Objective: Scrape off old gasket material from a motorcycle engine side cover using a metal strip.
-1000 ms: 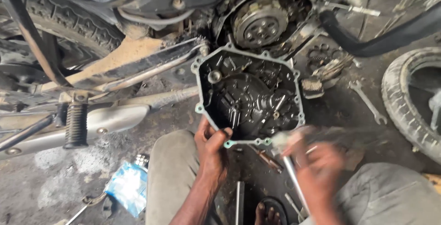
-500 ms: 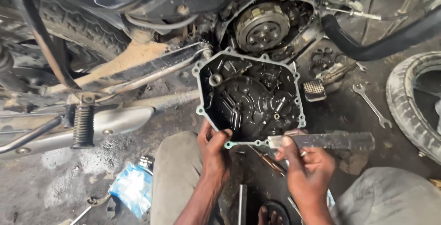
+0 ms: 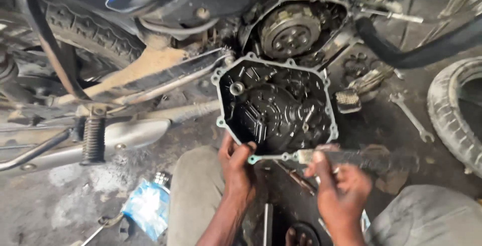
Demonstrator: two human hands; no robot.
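the dark, oily metal engine side cover [image 3: 277,106], its hollow inner face turned up toward you, sits at the middle of your view, tilted against the ground just below the open engine. your left hand [image 3: 237,171] is clamped on the cover's rim at about 7 o'clock, fingers curled over the pale gasket edge. your right hand [image 3: 337,188] is closed around a long, grimy flat file [image 3: 361,158], whose bright tip lies on the cover's lower edge at 5 o'clock; the far end of the file blurs into the dirt, so its full length is hard to judge. above the cover, at 12 o'clock, the round clutch assembly [image 3: 290,34] shows in the engine case. at 3 o'clock a steel spanner [image 3: 411,117] lies on the floor, with a worn tyre [image 3: 454,120] cut off by the right edge. at 8 o'clock lies a crumpled blue plastic packet [image 3: 144,207]. a ribbed black footpeg [image 3: 94,140] stands at 9 o'clock.
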